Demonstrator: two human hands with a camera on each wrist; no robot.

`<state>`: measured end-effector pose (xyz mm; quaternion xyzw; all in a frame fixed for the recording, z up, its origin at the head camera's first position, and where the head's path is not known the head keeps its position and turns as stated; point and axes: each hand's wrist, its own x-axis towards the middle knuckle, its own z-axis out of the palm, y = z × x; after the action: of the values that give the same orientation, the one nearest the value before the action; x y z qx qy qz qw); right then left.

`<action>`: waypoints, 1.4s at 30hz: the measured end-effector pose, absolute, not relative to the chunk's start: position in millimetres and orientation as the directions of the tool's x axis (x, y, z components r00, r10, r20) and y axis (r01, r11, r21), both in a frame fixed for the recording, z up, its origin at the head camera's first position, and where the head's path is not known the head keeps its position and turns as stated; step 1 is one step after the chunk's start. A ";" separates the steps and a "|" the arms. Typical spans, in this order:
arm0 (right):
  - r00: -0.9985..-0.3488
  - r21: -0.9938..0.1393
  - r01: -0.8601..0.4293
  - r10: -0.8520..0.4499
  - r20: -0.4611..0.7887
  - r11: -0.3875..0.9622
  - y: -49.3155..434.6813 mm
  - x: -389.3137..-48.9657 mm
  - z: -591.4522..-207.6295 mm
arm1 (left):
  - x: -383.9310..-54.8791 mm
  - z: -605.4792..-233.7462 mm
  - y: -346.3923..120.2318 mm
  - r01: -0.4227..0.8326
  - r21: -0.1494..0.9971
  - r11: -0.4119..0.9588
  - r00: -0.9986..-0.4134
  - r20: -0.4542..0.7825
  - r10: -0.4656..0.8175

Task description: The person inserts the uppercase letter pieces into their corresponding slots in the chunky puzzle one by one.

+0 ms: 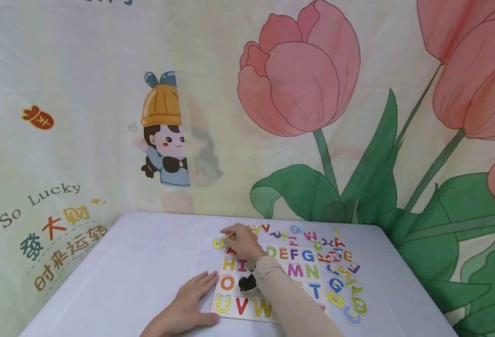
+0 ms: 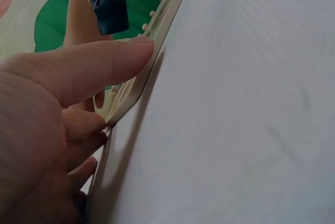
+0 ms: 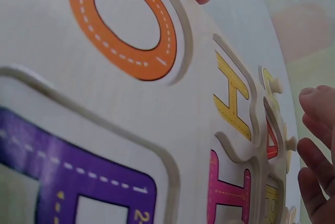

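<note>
A white alphabet board (image 1: pixel 232 312) with coloured letters in recesses lies on the table. My left hand (image 1: pixel 188 299) rests at its near left corner, fingers along the left side and thumb (image 2: pixel 115 62) against the front edge. Over the board's far left corner is my right hand (image 1: pixel 242 238), its fingertips close to loose knobbed letters behind the edge. In the right wrist view its fingers (image 3: pixel 314 169) are apart, one right at a small wooden knob (image 3: pixel 291 143). A yellow U piece (image 1: pixel 218 243) lies just left of these fingers.
More loose letter pieces lie beyond the board's far edge and down its right side, such as a blue G (image 1: pixel 336 284) and a green D (image 1: pixel 359 305). A black device (image 1: pixel 247 282) sits on my right wrist. A printed curtain (image 1: pixel 214 140) hangs behind the white table (image 1: pixel 117 281).
</note>
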<state>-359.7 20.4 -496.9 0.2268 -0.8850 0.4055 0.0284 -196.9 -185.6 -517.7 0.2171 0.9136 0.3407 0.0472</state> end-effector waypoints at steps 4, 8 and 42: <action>-0.903 -0.708 -0.408 -0.371 0.217 0.577 15.2 -359.4 -503.0 | -197.4 -519.0 -187.0 0.373 0.631 0.681 -0.896 0.055 0.440; -0.906 -0.711 -0.403 -0.365 0.217 0.577 10.4 -357.9 -507.3 | -197.2 -519.9 -188.3 0.383 0.625 0.680 -0.891 0.056 0.451; -0.919 -0.647 -0.393 -0.271 0.285 0.653 18.5 -355.0 -500.3 | -198.9 -514.2 -194.8 0.412 0.613 0.675 -0.872 0.049 0.487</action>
<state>-355.0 18.5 -500.3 0.1833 -0.9054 0.3741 0.0816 -198.9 -194.8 -514.2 0.2461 0.9131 0.3196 0.0591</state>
